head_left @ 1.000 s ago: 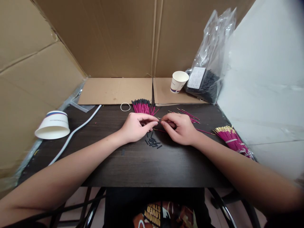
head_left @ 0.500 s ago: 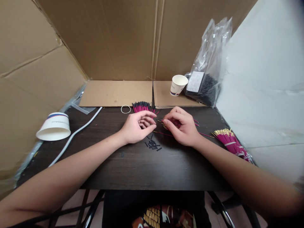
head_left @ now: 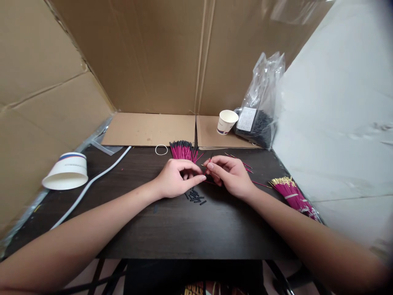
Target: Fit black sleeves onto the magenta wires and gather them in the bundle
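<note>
My left hand (head_left: 182, 178) and my right hand (head_left: 231, 175) almost meet over the dark table. Between their fingertips stands a thin red wire with a black tip (head_left: 211, 156), tilted slightly. The right thumb and forefinger pinch it, and the left fingertips close on its lower end. Just below the left hand lies a small pile of short black tubes (head_left: 195, 196). Behind that hand is a bundle of magenta wires with black sleeved ends (head_left: 182, 150). Several loose red wires with gold tips (head_left: 247, 165) lie beside and partly under the right hand.
At the right edge lies a tied bundle of gold-tipped magenta wires (head_left: 291, 192). A clear bag of black tubes (head_left: 259, 123) and a paper cup (head_left: 227, 122) stand at the back right. Leftward are a tipped paper cup (head_left: 66, 171), a white cable (head_left: 92, 182) and a white ring (head_left: 161, 150).
Both hands have drawn together, and a black-tipped wire now stands raised between their fingertips. The left fingers have closed from a looser curl. The whole view has tilted slightly upward.
</note>
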The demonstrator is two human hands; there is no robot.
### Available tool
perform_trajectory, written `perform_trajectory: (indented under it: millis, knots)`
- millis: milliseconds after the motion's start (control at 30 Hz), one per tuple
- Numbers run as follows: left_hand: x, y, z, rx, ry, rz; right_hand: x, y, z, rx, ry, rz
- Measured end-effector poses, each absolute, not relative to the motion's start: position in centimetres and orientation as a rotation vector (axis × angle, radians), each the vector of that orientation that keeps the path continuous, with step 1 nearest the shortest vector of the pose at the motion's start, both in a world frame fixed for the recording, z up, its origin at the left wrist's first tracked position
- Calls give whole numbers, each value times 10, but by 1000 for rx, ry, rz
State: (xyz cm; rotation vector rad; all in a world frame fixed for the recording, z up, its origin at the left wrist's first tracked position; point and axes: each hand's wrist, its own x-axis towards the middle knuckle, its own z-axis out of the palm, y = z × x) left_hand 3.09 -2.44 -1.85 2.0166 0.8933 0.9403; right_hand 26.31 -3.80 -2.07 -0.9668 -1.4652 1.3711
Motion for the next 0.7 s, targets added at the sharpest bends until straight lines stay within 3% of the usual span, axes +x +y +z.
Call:
perform_trajectory:
  millis: [300, 533, 700]
  knots:
    - [31, -27, -18, 2067, 869, 1032, 265, -37, -22, -995, -1534, 1339]
    - [22, -14, -19, 2147, 1195, 1169, 280, -37, -21, -1182, -2050, 555]
    - [8, 2, -17, 2325, 1457, 1210, 287, -36, -18, -1230, -2339, 360]
